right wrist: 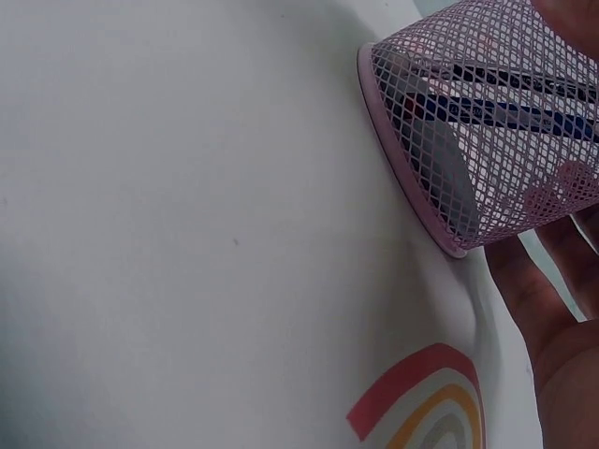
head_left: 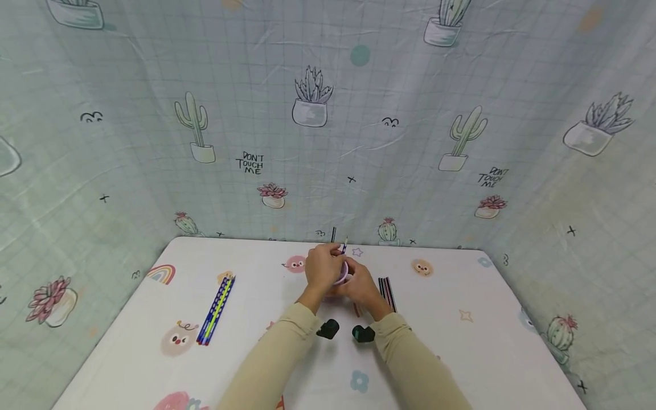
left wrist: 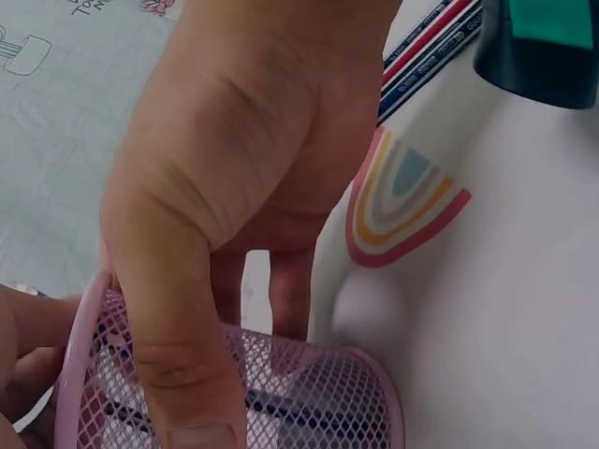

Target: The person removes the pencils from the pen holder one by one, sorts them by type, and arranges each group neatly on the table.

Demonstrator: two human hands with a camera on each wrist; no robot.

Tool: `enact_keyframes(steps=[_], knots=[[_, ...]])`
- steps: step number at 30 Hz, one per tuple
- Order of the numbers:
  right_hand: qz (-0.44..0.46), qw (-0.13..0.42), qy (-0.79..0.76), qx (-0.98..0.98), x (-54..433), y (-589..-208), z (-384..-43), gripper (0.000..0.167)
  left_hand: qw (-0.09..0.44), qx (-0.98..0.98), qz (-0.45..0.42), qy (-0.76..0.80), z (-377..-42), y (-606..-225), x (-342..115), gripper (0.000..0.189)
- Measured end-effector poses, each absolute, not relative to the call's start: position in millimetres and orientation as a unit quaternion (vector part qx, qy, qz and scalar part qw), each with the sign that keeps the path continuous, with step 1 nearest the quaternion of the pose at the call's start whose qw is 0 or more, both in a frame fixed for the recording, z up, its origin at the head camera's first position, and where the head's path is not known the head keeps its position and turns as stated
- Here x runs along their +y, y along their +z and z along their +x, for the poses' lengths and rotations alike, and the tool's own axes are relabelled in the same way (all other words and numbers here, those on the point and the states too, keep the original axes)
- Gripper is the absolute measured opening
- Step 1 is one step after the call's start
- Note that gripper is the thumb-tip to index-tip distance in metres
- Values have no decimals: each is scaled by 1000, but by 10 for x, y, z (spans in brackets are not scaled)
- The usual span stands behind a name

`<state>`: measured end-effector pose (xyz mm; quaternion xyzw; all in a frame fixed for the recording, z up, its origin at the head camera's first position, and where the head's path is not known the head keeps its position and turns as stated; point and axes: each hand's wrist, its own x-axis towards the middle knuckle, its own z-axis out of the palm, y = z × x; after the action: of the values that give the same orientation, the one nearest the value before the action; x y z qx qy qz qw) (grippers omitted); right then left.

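Note:
A lilac mesh pencil cup [right wrist: 505, 201] is at the centre back of the table. My right hand [head_left: 365, 286] grips it round the side, thumb on one face and fingers on the other. Through the mesh, a blue pencil [right wrist: 515, 115] and a dark one [right wrist: 524, 79] show inside. At the cup's open rim is my left hand [head_left: 323, 266], its fingers bent beside the pencils that stick out; I cannot tell whether it pinches one. Beyond that hand rise a blue patterned pencil [head_left: 344, 247] and dark pencils [head_left: 333, 234].
Several blue patterned pencils, one yellow-green among them [head_left: 217, 307], lie on the left of the table. Dark and red pencils [head_left: 386, 293] lie near my right wrist. Printed cloth [head_left: 441, 353] covers the table, with a cactus-patterned curtain [head_left: 353, 148] behind.

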<state>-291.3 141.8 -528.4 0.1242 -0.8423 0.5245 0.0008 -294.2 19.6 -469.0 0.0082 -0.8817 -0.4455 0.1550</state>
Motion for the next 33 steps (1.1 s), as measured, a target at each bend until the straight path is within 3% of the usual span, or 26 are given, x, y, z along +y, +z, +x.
enact_keyframes(steps=[8,33], knots=[[121,-4,527,-841,1400,-5285,-2908,89,183,-843,-8,-506,-2926,-4624,140,20],[104,-25,559,-823,1407,-5251,-2887,92,168,-790,-13,-590,-2942,-4225,-219,20]])
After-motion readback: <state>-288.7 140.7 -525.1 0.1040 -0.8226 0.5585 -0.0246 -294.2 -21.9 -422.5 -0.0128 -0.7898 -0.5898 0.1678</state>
